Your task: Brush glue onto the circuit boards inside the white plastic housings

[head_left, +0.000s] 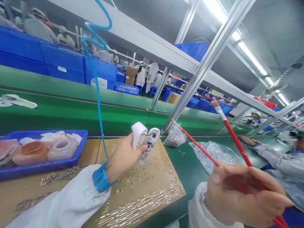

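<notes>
The left hand [123,156] wraps a clear-cased circuit board [148,146] capped by a white sleeve [139,134], center frame. At lower right, the right hand [247,198] pinches two red-handled brushes [235,138]. A blue wrist strap [101,177] circles the left wrist; small metal clips [125,182] litter the cardboard sheet [152,167] below.

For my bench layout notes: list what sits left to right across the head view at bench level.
blue plastic tray, left hand, small bag of metal parts, clear plastic bag, right hand, co-worker's sleeve
</notes>
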`<control>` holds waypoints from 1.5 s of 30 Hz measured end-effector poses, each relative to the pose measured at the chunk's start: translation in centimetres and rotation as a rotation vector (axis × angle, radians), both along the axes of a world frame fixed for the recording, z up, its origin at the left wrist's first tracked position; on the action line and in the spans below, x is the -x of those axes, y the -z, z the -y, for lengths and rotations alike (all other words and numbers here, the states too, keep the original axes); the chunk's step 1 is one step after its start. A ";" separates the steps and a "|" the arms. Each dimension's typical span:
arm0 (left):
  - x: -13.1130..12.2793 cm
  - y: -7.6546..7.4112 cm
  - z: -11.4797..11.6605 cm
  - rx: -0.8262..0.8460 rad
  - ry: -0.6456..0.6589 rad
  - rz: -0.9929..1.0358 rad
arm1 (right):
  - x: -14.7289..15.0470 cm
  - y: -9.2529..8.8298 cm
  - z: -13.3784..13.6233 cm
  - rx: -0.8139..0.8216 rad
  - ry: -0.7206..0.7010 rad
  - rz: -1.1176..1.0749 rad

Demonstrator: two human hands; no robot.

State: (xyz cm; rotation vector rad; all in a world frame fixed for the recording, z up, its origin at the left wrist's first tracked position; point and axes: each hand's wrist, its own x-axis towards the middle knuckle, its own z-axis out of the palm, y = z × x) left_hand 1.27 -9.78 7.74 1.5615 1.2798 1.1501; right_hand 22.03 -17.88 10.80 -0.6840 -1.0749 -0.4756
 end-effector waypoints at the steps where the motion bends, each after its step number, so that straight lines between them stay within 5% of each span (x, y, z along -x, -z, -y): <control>1: 0.1 -0.2 0.1 0.001 0.022 -0.059 | -0.2 -0.3 0.3 -0.050 -0.003 -0.035; 3: 0.3 -0.5 0.1 -0.005 0.034 -0.144 | -0.8 -0.6 0.9 -0.133 -0.100 -0.083; 7: 0.4 -0.7 0.1 -0.024 0.031 -0.183 | -1.6 -0.6 1.8 -0.041 -0.509 0.008; 11: 0.4 -0.5 0.1 -0.041 0.016 -0.183 | -1.8 -0.5 1.5 0.042 -0.654 0.074; 20: 0.2 0.0 -0.2 -0.086 0.000 -0.159 | -1.4 -0.5 0.8 0.154 -0.561 -0.032; 27: 0.4 -0.6 -0.1 -0.026 -0.028 -0.114 | -1.5 -0.2 0.5 0.289 -0.595 0.133; 39: 1.0 -0.7 -0.4 -0.052 -0.080 -0.074 | -4.0 0.0 1.0 0.113 -0.415 0.255; 45: 0.6 -1.5 0.4 -0.063 -0.021 -0.125 | -4.0 0.2 1.0 0.383 -0.484 0.384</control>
